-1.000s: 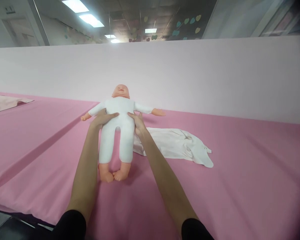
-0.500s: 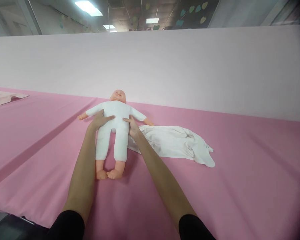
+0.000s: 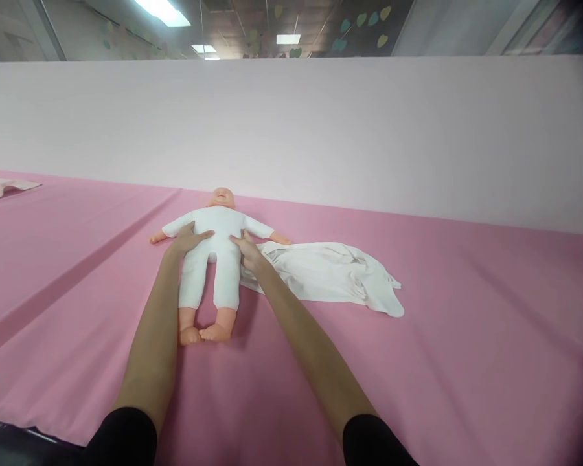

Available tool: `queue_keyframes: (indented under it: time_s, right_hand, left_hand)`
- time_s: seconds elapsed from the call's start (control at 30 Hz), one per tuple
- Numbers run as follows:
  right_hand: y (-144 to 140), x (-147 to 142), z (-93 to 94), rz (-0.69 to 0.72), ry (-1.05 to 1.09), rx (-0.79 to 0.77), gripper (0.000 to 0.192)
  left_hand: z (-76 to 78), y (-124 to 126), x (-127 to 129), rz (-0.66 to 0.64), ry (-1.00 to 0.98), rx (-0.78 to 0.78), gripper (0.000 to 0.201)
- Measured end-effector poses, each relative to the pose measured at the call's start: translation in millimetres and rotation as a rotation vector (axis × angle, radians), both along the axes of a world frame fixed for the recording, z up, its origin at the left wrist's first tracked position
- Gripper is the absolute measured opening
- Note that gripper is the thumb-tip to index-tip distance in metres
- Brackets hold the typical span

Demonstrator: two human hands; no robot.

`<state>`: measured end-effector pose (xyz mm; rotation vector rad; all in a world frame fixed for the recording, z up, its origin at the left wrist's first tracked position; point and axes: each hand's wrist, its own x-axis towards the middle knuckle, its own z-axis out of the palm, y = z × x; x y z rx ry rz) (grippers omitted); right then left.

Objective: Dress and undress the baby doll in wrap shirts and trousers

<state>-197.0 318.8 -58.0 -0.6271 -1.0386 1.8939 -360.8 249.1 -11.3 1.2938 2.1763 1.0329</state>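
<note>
A baby doll (image 3: pixel 218 223) in a white suit lies on its back, head toward the wall, arms spread and bare feet toward me. My left hand (image 3: pixel 186 241) grips the left side of its waist, thumb across the belly and fingers partly hidden behind the side. On the opposite side my right hand (image 3: pixel 249 252) holds the waist in the same way, thumb on the front. A rumpled white garment (image 3: pixel 328 272) is spread flat to the right of the doll, partly behind my right hand and wrist.
Pink sheeting (image 3: pixel 442 362) with creases covers the table. A white wall panel (image 3: pixel 320 129) rises along the back edge, with glass above it. At the far left lies a pale pink cloth (image 3: pixel 4 186). Something dark (image 3: pixel 26 446) shows below the table's front left edge.
The doll's head and upper body have lowered and lean further back. Both hands stay on its waist. The whole view has shifted slightly.
</note>
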Motion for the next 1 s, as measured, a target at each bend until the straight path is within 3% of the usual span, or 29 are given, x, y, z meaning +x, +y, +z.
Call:
queue_keyframes:
  time_s: [0.1,0.2,0.33,0.4,0.47,0.57,0.63,0.7,0.83,1.0]
  right_hand:
    - [-8.1,0.9,-5.4,-0.02,-0.106,0.017,0.046]
    - [-25.6,0.9,-8.4,-0.01,-0.205,0.036,0.035]
    - [-55.7,10.9,-4.9,0.077,-0.336,0.2,0.03]
    - [-62.0,29.6,0.3,0.139,-0.433,0.32,0.026]
    - [-55.6,62.1,7.6,0.079,-0.575,0.463,0.02]
    - [-23.5,133.0,18.6,-0.331,-0.834,0.628,0.025]
    - [3.6,185.0,21.9,-0.613,-1.034,0.629,0.033]
    - [26.1,229.8,19.7,-0.751,-1.248,0.539,0.037]
    - [45.1,274.0,5.0,-0.65,-1.537,0.349,0.045]
    - [40.8,272.6,4.4,-0.465,-1.725,0.334,0.042]
  left_hand:
    - [6.8,2.0,-1.2,-0.072,0.154,-0.092,0.09]
    - [28.1,0.5,10.6,-0.126,0.383,-0.185,0.075]
    - [59.4,-4.2,55.4,-0.252,0.658,-0.186,0.06]
    - [63.4,-4.6,85.9,-0.339,0.729,-0.101,0.051]
    - [56.0,-2.1,114.7,-0.394,0.768,-0.095,0.045]
    - [30.0,6.6,144.9,-0.386,0.799,-0.179,0.045]
    - [10.0,13.5,154.3,-0.316,0.855,-0.196,0.046]
    - [-7.1,19.4,157.2,-0.265,0.915,-0.172,0.045]
    - [-25.9,25.7,156.9,-0.237,0.922,-0.154,0.038]
    - [-26.8,18.0,163.9,-0.298,0.874,-0.141,0.033]
